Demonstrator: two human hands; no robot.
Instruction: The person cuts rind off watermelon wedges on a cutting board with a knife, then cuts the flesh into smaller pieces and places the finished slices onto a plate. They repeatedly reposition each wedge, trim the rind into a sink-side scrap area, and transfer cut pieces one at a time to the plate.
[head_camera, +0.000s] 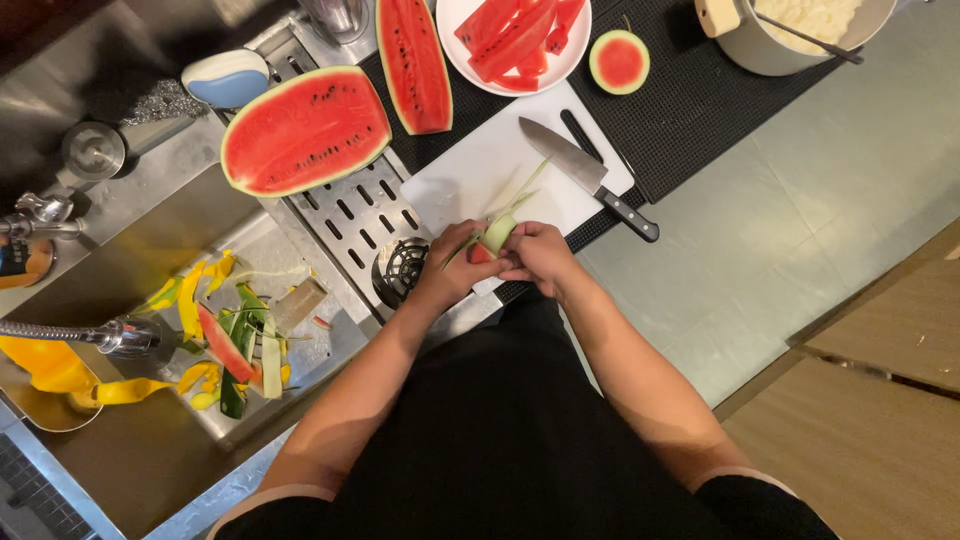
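Over the near edge of a white cutting board (500, 165), the left hand (452, 270) and right hand (538, 255) close their fingers around a small watermelon piece (495, 238). A knife (585, 175) lies at 1 o'clock from it on the board. A watermelon half (305, 130) rests at 10 o'clock, peelings (235, 350) in the sink at 8 o'clock.

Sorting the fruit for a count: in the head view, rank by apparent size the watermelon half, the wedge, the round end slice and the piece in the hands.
1. watermelon half
2. wedge
3. round end slice
4. piece, partly hidden by the hands, so unsure
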